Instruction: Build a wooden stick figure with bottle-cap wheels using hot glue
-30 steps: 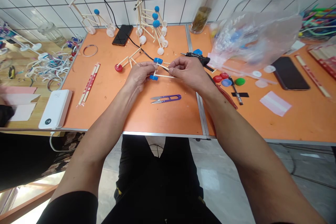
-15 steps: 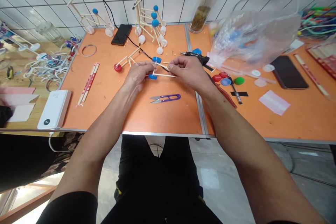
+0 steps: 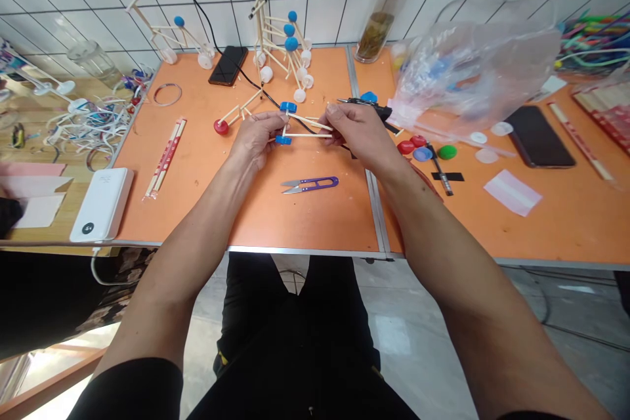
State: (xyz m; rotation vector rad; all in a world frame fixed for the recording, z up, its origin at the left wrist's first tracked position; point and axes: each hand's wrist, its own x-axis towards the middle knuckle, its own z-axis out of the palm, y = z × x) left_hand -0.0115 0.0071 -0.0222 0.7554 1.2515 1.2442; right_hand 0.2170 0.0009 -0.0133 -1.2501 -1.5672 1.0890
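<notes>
Above the orange table (image 3: 305, 223) I hold a small frame of thin wooden sticks (image 3: 308, 129) with two blue bottle caps (image 3: 287, 107) at its left end. My left hand (image 3: 256, 136) pinches the cap end, fingers closed. My right hand (image 3: 357, 131) is closed on the right ends of the sticks. Purple thread snips (image 3: 310, 183) lie on the table just below my hands. A stick piece with a red cap (image 3: 221, 126) lies left of my left hand.
Finished stick-and-cap models (image 3: 283, 46) stand at the back by a black phone (image 3: 228, 64) and cable. A glue gun (image 3: 367, 104), loose caps (image 3: 423, 147), a clear plastic bag (image 3: 472, 65), a second phone (image 3: 539, 135), wrapped chopsticks (image 3: 166, 157) and a white power bank (image 3: 101, 203) surround my hands.
Both hands lifted the stick frame slightly and moved it up and back; the sticks now lie more level between my hands.
</notes>
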